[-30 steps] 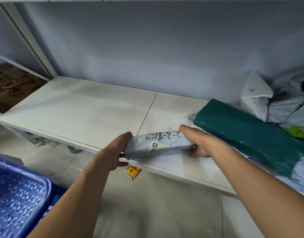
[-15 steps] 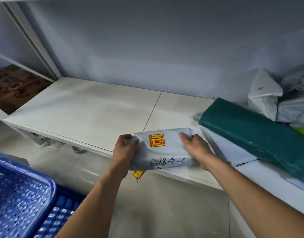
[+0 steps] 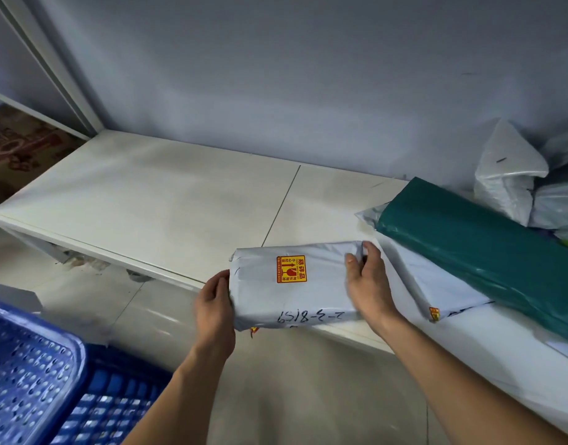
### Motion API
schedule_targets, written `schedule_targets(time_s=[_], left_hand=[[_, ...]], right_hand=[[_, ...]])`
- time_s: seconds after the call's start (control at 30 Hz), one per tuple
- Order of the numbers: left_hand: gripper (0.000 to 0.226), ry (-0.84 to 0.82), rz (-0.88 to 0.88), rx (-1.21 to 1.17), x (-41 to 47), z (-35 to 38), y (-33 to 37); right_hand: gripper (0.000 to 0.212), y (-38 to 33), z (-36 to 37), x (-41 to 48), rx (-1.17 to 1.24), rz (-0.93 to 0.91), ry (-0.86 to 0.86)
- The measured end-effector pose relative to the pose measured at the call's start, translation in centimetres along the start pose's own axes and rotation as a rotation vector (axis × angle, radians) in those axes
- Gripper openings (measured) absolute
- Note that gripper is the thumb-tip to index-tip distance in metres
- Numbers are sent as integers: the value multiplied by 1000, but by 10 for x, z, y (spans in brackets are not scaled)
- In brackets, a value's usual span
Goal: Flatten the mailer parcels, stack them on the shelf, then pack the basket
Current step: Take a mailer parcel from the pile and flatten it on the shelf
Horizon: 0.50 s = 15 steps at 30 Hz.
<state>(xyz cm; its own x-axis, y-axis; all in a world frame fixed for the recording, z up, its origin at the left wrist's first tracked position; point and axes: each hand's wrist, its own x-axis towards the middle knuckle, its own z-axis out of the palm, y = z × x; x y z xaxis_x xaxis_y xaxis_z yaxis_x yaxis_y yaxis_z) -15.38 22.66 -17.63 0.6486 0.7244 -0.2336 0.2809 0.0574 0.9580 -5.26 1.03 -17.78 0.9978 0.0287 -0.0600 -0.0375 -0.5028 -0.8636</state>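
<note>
Mailer parcel point(image 3: 295, 284): pale grey, flat side up, held across the front lip of the white shelf point(image 3: 147, 203). Its far half is over the board and its near half overhangs the floor point(image 3: 292, 396). It may be resting on the lip or held just clear of it; the view does not settle that.

Top face: orange fragile sticker point(image 3: 291, 268) near the middle. Handwritten number point(image 3: 311, 316) along the near edge, upside down to the camera.

Left hand point(image 3: 213, 308): grips the parcel's left end, thumb against the edge, fingers curled out of sight beneath.

Right hand point(image 3: 371, 284): grips the right end, thumb on the top face, fingers wrapped over the far right corner.

Right of the held parcel, just beside the right hand: second grey parcel point(image 3: 430, 284) lying flat on the shelf, with a small orange sticker at its near corner. Green parcel point(image 3: 481, 248) lies partly on top of it, running diagonally. Behind that, against the wall, a heap of white bags point(image 3: 507, 175).

Lower left, on the floor: blue basket point(image 3: 28, 374), perforated, well apart from the parcel.
</note>
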Motion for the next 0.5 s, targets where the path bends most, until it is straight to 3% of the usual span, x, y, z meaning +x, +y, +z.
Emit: schedule_targets(time_s=[0.07, 0.13, 0.23, 0.4, 0.5], left_hand=[[28, -19, 54, 167, 5, 0, 1], [25, -21, 125, 414, 11, 1, 5], [32, 64, 154, 551, 16, 0, 11], [39, 179, 208, 507, 5, -3, 28], [37, 91, 293, 444, -1, 4, 40]], right_hand=[[51, -4, -3, -2, -7, 0, -36], [50, -4, -4, -3, -36, 11, -64], [46, -4, -3, -2, -125, -9, -55], [51, -19, -8, 2, -397, -17, -118], [69, -33, -11, -6, -451, -101, -121]])
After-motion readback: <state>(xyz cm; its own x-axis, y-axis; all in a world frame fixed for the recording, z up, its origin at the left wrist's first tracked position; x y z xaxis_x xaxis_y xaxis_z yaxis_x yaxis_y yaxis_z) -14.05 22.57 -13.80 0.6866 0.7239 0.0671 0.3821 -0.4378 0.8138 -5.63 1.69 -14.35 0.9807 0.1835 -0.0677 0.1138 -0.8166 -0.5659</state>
